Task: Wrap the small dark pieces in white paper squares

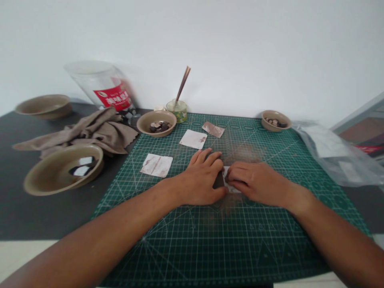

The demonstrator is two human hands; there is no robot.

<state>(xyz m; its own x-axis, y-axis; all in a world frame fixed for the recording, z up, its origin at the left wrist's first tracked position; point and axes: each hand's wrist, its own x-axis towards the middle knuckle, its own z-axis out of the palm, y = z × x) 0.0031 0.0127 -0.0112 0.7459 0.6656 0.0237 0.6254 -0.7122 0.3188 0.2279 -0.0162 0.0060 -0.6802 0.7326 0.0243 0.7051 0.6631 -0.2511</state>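
Note:
My left hand [204, 176] lies on the green cutting mat [210, 244], its fingers spread and its thumb apart. Between its thumb and index finger shows a small dark brown patch [219, 182], perhaps a flat piece. Beside it, a white paper square [233, 187] with brown smudges lies partly under my right hand [255, 182]. The fingers of my right hand are curled and pressed together against this paper; what they hold, if anything, is hidden. Brown dust [246, 152] covers the mat around both hands.
Two smudged white squares [156, 165] [193, 139] and a brown one [213, 129] lie on the mat. Bowls of dark pieces [157, 130] [275, 125] stand behind. Left are a larger bowl [51, 176], a cloth [87, 132] and a clear jar [93, 80]; right, a plastic bag [333, 156].

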